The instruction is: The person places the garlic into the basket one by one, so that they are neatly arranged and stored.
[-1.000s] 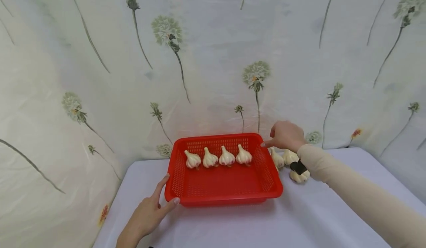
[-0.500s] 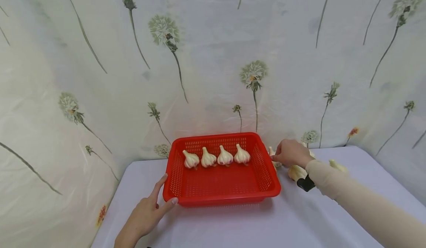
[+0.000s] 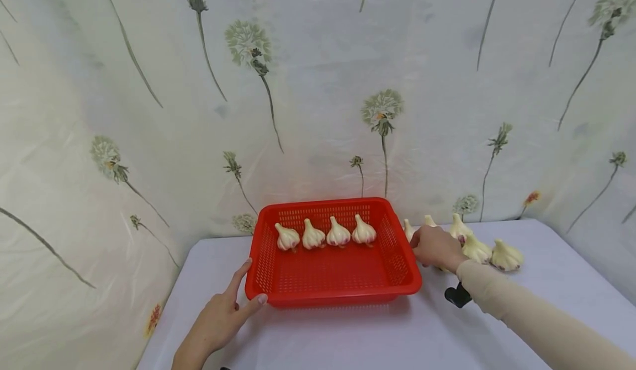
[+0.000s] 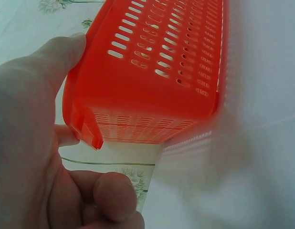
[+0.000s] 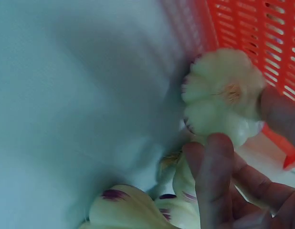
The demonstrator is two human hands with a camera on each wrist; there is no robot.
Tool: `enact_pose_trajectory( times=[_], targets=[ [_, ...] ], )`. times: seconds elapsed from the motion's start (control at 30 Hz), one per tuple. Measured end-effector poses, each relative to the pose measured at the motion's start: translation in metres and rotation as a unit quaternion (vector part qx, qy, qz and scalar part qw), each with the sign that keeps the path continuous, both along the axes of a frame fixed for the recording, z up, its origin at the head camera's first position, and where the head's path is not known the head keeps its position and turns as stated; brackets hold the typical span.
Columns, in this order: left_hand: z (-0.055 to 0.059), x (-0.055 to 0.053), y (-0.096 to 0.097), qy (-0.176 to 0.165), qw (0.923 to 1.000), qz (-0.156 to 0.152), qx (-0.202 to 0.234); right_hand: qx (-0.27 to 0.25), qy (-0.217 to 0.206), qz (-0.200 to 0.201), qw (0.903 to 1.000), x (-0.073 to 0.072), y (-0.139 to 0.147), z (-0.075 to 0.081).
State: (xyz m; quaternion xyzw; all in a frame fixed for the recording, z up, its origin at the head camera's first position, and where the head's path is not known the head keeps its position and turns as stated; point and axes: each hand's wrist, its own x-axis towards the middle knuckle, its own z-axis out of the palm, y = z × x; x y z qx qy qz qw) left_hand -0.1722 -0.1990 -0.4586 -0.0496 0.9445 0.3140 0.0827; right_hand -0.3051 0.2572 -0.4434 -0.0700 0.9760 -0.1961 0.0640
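Note:
A red plastic basket [image 3: 333, 294] sits on the table, with several garlic bulbs [image 3: 339, 235] in a row along its back part, stems up. At its front left corner my left hand [image 3: 215, 320] rests thumb and index finger, spread apart, on the rim; the other fingers curl in below in the left wrist view. Beside the basket's right wall, my right hand [image 3: 438, 248] pinches a garlic bulb [image 5: 223, 93] between thumb and fingertips, root end toward the camera. In the head view that bulb is mostly hidden behind the hand.
More garlic bulbs [image 3: 507, 257] stand on the white tablecloth [image 3: 348, 342] right of the basket, around and behind the right hand. A curtain [image 3: 318, 110] with a dandelion print hangs right behind the table and along its left side.
My right hand has come down from the basket's back right rim to the bulbs beside the basket and taken hold of one. The left hand stays at the corner.

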Motion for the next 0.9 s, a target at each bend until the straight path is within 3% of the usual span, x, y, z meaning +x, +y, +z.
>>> enact_pose_trajectory(
  times=[0.2, 0.6, 0.9],
  targets=[
    [0.000, 0.000, -0.001, 0.009, 0.9999, -0.006, -0.001, -0.026, -0.001, 0.004, 0.9997, -0.001, 0.003, -0.004],
    [-0.001, 0.000, 0.000, 0.009, 0.9999, -0.007, 0.004, -0.131, -0.058, 0.010, 0.9896, 0.007, 0.010, -0.012],
    [-0.001, 0.001, 0.000, 0.010, 0.9999, -0.009, 0.003, -0.114, -0.111, 0.019, 0.9871, 0.016, 0.010, -0.003]
  ],
)
